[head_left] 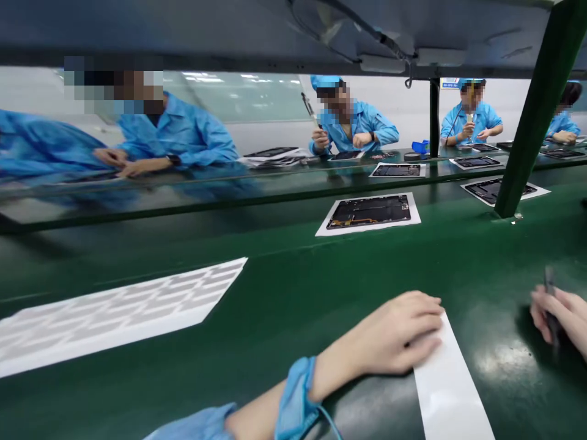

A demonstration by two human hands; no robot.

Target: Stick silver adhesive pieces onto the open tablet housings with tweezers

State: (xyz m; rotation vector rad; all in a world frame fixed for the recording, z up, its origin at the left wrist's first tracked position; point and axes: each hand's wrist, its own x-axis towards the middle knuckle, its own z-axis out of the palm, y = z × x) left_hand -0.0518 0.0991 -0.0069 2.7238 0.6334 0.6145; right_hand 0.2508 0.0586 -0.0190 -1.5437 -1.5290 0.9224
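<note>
My left hand [406,333] reaches in from below, with a light-blue wrist band [296,397] and its cord at the wrist. Its fingers are bent and closed at the far end of a strip of white paper [452,385], which runs toward the bottom edge. The fingertips are partly hidden. At the right edge my right hand [566,315] is closed around a slim dark tool [550,302], held upright like a pen; motion blur hides its tip and its exact kind. Green tabletop [339,293] lies under both hands.
A white sheet with rows of grey patches [123,308] lies at left. Ahead, an opened tablet-like device [371,211] rests on white paper, with several similar ones beyond. A green post [527,110] and an overhead shelf [206,36] frame the bench. Several co-workers in blue sit opposite.
</note>
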